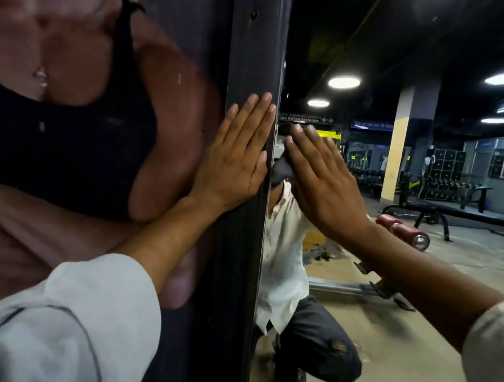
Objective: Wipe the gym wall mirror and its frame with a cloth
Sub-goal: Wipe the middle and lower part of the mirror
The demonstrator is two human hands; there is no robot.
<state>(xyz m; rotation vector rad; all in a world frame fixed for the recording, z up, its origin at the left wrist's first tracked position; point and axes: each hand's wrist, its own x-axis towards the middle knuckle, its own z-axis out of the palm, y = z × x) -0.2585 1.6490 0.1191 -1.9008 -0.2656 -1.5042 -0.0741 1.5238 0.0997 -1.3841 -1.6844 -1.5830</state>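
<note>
gym wall mirror (388, 298) is wiped along its left edge, where the glass meets the dark wooden frame (256, 51). the right hand (323, 179) is laid open and flat, fingers straight, with a dark cloth (282, 170) pressed under it against the glass, just beside the frame. the left hand (236, 155) is spread flat on the face of the frame, fingers straight and close together, nothing held, apparently as a brace. a poster (66, 109) of a muscular torso is seen to the left of the frame; a kneeling figure (287, 256) in a white shirt and a bench (460, 212) are reflected in the glass.

the step in hand is judged to be the strip of mirror next to the frame. it would be done well if the cloth were held flat and fully under the palm, so that no bare skin is dragged across the glass, and if even pressure were carried in overlapping strokes right into the seam, where dirt is likely to collect. the frame's face is judged not yet wiped.
</note>
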